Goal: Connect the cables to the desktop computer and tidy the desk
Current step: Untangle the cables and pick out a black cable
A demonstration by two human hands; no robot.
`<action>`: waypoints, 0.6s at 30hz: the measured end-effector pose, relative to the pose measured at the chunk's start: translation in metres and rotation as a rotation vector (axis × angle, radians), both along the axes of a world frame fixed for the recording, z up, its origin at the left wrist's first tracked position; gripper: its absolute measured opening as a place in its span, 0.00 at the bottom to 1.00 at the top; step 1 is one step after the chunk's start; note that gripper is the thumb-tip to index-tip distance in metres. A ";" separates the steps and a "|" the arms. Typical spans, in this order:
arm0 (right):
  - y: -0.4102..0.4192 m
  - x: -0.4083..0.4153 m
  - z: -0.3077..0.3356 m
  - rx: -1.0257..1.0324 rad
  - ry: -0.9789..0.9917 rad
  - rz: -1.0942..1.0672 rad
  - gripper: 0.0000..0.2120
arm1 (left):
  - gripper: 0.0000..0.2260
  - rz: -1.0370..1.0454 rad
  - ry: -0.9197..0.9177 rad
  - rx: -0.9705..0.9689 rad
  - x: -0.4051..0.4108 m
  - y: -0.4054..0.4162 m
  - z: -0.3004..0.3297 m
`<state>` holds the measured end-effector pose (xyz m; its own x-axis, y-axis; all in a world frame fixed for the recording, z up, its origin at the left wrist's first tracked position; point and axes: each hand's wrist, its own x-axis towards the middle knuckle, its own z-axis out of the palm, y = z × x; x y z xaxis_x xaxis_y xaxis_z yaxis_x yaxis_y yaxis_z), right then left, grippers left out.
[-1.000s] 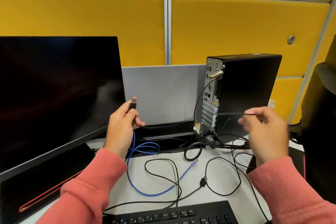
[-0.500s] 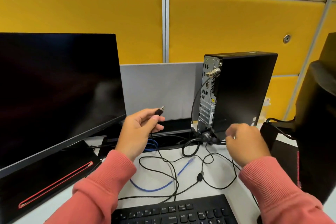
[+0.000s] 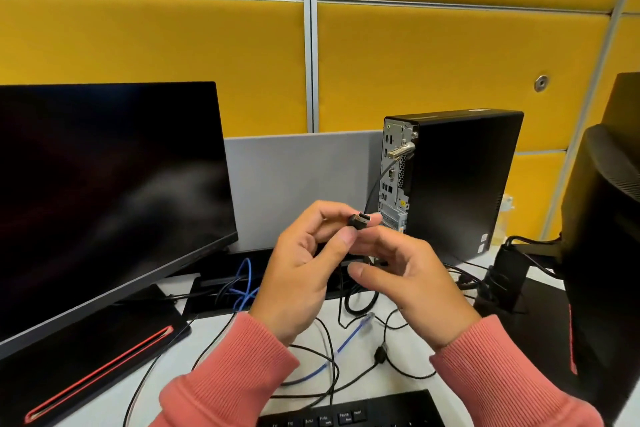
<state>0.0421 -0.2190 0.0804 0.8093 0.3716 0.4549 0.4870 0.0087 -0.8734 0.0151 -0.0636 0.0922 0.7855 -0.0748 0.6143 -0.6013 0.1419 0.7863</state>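
Beside one computer [image 3: 460, 184], two hands, one plug [image 3: 360, 220]

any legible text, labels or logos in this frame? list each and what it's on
None can be read for certain.
Keyboard: white key legends along the top row, too blurred to read.
Desktop computer: small stickers at the lower right of its side panel and one on top, too small to read.
Yellow sticker on the computer's rear panel: no readable print.
Monitor: screen dark, no text.
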 end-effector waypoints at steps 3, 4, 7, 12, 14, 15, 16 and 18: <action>0.003 0.000 -0.005 -0.026 -0.031 -0.010 0.07 | 0.06 -0.033 0.000 0.016 -0.003 -0.002 0.001; 0.003 -0.001 -0.006 -0.027 -0.037 -0.004 0.05 | 0.06 -0.031 0.007 0.030 -0.003 -0.002 0.001; -0.002 0.000 -0.009 -0.037 -0.008 -0.018 0.08 | 0.05 -0.020 0.021 0.037 -0.004 -0.003 0.001; -0.025 0.005 -0.021 -0.304 0.048 -0.226 0.16 | 0.05 0.075 0.034 0.011 0.006 0.000 0.002; -0.036 0.009 -0.027 -0.451 0.092 -0.363 0.17 | 0.05 0.152 0.082 0.020 0.018 0.002 -0.001; -0.040 0.010 -0.030 -0.510 0.119 -0.417 0.18 | 0.05 0.191 0.112 0.036 0.026 0.003 -0.003; -0.043 0.013 -0.032 -0.557 0.142 -0.462 0.19 | 0.05 0.228 0.142 0.060 0.035 0.003 -0.006; -0.045 0.016 -0.037 -0.631 0.175 -0.525 0.20 | 0.06 0.295 0.191 0.118 0.054 0.002 -0.014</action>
